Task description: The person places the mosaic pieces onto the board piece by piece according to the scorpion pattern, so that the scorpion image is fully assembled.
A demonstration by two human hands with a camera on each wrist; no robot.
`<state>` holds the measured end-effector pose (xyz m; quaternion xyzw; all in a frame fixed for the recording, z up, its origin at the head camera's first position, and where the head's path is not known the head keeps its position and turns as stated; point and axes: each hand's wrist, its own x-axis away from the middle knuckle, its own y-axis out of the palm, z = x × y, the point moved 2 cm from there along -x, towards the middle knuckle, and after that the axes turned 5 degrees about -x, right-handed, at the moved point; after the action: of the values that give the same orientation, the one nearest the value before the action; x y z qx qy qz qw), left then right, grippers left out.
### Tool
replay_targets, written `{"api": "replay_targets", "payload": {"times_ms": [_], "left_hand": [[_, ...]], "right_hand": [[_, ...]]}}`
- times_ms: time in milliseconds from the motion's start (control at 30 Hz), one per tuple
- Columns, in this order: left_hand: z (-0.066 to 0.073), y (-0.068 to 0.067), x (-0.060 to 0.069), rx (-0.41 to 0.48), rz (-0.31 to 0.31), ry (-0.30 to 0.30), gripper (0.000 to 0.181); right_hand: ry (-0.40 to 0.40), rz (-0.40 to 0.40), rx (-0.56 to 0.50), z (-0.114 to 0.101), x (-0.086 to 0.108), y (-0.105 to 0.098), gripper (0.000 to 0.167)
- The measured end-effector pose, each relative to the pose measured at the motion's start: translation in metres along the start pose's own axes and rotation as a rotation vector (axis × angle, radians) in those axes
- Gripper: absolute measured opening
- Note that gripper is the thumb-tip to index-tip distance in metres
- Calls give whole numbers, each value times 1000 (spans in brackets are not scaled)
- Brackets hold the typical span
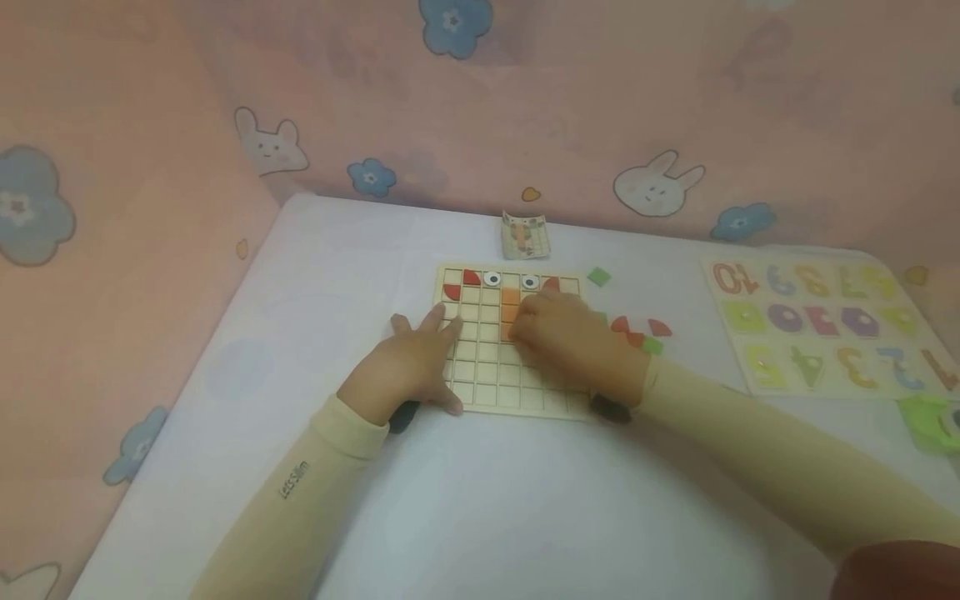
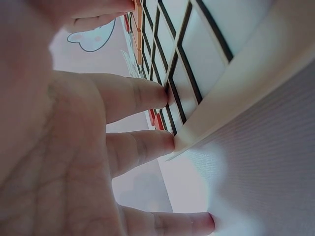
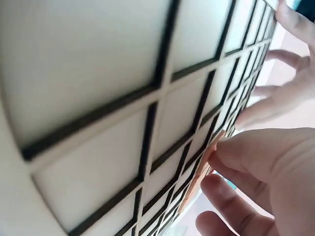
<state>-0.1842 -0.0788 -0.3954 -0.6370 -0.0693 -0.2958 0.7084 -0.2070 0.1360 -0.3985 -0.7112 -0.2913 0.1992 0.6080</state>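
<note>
A wooden grid board (image 1: 487,371) lies on the white table. Red quarter-round pieces (image 1: 471,277), googly-eye pieces (image 1: 492,279) and a column of orange square tiles (image 1: 510,297) sit in its upper cells. My left hand (image 1: 408,362) rests with spread fingers along the board's left edge; in the left wrist view, some fingertips (image 2: 160,94) touch the board and another reaches the table. Over the board's middle, my right hand (image 1: 562,337) pinches an orange tile (image 3: 216,141) between thumb and fingers at the column's lower end. The right hand covers the board's right-hand cells.
A small creased picture card (image 1: 526,237) stands behind the board. Loose red pieces (image 1: 659,327) and green squares (image 1: 598,277) lie to its right. Farther right are a number puzzle board (image 1: 817,321) and a green object (image 1: 930,425). A patterned pink wall (image 1: 525,108) borders the table.
</note>
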Motion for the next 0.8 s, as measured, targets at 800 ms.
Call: {"api": "replay_targets", "payload": {"times_ms": [800], "left_hand": [[1,-1,2,-6,-3,8,128]], "right_hand": [[358,7,-186,124,114,-20,34]]}}
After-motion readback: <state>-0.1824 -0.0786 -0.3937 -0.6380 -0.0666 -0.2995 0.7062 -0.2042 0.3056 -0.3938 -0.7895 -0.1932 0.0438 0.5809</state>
